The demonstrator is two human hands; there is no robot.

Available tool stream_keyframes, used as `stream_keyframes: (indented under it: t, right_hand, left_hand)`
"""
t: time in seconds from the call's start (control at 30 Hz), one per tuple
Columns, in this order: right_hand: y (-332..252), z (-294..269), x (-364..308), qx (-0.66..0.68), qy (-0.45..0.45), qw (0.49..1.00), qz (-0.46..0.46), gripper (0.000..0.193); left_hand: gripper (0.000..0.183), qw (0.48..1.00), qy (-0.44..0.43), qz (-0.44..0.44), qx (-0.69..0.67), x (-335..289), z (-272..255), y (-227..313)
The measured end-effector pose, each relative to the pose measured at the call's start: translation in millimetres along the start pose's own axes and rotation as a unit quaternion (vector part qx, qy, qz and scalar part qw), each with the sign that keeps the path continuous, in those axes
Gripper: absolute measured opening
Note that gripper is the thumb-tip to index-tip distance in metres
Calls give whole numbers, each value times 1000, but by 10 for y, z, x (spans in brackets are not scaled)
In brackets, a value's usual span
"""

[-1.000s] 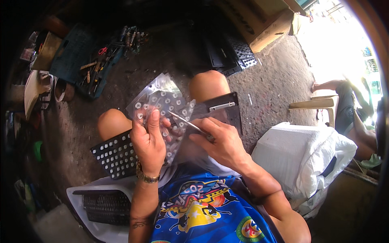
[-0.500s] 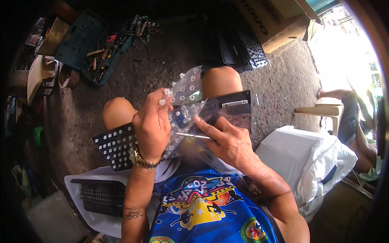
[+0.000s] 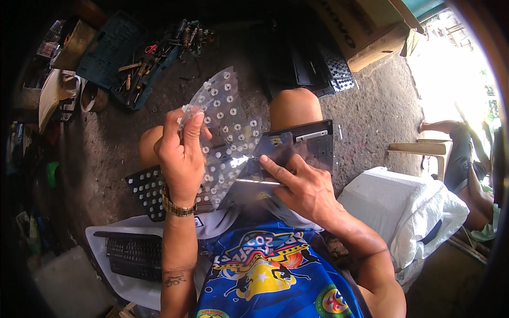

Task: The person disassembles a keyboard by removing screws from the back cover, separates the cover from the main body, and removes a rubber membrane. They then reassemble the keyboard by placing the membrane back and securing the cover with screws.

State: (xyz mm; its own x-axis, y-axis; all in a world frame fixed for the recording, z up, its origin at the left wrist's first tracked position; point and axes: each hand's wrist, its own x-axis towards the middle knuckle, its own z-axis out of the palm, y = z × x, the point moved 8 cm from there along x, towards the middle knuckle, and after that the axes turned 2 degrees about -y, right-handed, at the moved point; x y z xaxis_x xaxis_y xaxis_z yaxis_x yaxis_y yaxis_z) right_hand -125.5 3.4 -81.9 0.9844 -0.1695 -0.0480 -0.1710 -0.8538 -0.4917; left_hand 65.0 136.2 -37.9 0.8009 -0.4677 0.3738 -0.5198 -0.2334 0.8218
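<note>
My left hand (image 3: 183,151) pinches the upper left part of a clear keyboard membrane sheet (image 3: 222,108) dotted with white rubber domes, lifting it up from my lap. Under it a black laptop keyboard base (image 3: 315,143) lies across my thighs. To the left, a black panel with rows of pale domes (image 3: 146,188) shows beneath my wrist. My right hand (image 3: 305,185) stretches its index finger to the sheet's right edge by another clear layer. Its other fingers curl round a thin metal rod (image 3: 257,182), whose far end my hand hides.
At the far left an open green toolbox (image 3: 140,87) holds hand tools. Black keyboard parts (image 3: 310,66) and a cardboard box (image 3: 366,32) stand ahead. A white chair (image 3: 124,225) with a black keyboard is at left, a white sack (image 3: 395,204) at right. Another person (image 3: 466,159) sits farther right.
My left hand has drawn the membrane sheet up and to the left, so more of it stands raised and spread. My right hand stays nearly in place, index finger still out.
</note>
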Motion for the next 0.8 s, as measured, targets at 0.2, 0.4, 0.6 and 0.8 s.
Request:
stream_keyframes:
  t: [0.2, 0.4, 0.6, 0.8]
  right_hand:
    - [9, -94, 36, 47, 3, 997, 61, 51]
    - [4, -261, 86, 166, 29, 985, 45, 40]
    - [35, -193, 179, 273, 33, 953, 124, 32]
    - [-96, -72, 299, 219, 82, 964, 129, 26]
  left_hand:
    - [14, 991, -19, -34, -126, -144, -36, 50]
    - [16, 993, -7, 0, -120, -261, -63, 134]
    - [19, 990, -29, -3, -138, -353, 41, 204]
    - [17, 990, -24, 15, -141, -390, 31, 248]
